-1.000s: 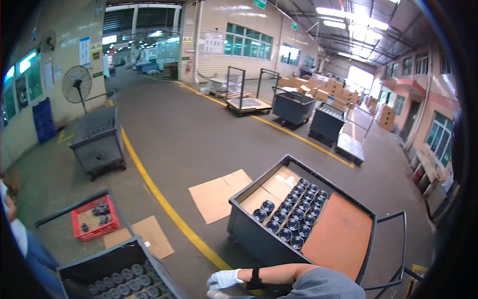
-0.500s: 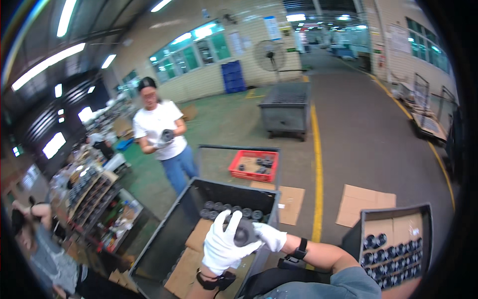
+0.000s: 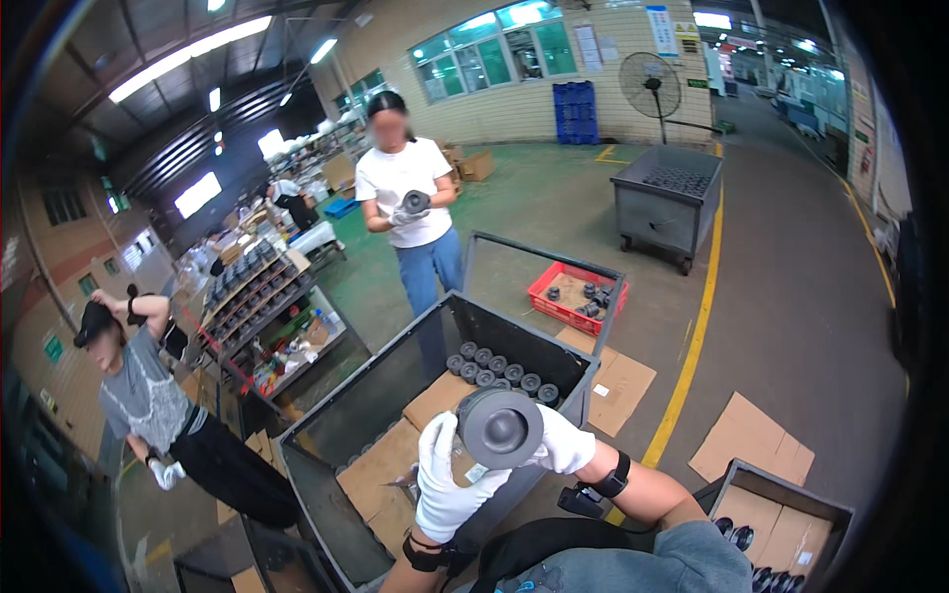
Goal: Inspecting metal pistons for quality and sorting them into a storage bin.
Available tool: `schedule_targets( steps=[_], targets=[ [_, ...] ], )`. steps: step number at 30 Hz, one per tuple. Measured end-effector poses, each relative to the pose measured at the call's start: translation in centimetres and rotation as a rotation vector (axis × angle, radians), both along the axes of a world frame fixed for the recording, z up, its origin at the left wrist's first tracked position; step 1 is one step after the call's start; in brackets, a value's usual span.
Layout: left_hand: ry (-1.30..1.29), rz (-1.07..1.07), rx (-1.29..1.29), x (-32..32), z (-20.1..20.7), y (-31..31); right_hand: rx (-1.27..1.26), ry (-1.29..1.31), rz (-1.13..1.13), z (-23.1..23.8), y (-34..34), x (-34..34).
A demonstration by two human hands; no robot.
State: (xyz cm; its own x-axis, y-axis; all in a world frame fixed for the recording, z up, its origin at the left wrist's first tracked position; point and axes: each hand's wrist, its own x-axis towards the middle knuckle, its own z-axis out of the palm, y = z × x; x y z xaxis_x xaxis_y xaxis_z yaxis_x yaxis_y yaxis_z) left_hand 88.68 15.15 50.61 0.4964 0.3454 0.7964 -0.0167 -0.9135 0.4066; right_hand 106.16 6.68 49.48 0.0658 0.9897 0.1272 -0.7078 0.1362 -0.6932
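Observation:
Over the large dark metal bin point(image 3: 326, 395) I hold a round dark grey flanged metal part point(image 3: 501, 428), its dished face turned up toward me. My left hand point(image 3: 450, 489), in a white glove, is closed about the part's left and lower side, thumb below the rim. Gripping it from the right and behind is my white-gloved right hand point(image 3: 561, 443); most of its fingers are hidden by the part. Similar round parts point(image 3: 497, 366) stand in rows at the bin's far end, beside brown cardboard sheets point(image 3: 381, 474) lining it.
Across the bin stands a person point(image 3: 405, 188) holding a similar part; another person point(image 3: 158, 385) is at the left. A red crate point(image 3: 554, 308) with parts sits beyond the bin. A second bin point(image 3: 736, 474) is at lower right, a wheeled grey cart point(image 3: 652, 212) farther back.
The view has swung left, so the surroundings sit farther right. The part in my hands has turned its dished face toward me, and my left fingers have moved to its left side.

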Motion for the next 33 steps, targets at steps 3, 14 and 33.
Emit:
schedule_targets(
  steps=[3, 14, 33],
  targets=[
    [0.273, -0.092, -0.692, -2.3, -2.6, -1.8, -0.002, -0.07, -0.007, 0.7, -0.5, -0.2],
    [1.018, -1.355, -1.335, 1.9, -17.2, -3.8, -0.056, -0.223, 0.068, 2.0, 2.3, 0.6],
    [0.086, -0.892, -1.296, -7.1, -2.5, 7.6, -0.048, -0.097, -0.155, 2.0, 0.4, -3.9]
  ],
)
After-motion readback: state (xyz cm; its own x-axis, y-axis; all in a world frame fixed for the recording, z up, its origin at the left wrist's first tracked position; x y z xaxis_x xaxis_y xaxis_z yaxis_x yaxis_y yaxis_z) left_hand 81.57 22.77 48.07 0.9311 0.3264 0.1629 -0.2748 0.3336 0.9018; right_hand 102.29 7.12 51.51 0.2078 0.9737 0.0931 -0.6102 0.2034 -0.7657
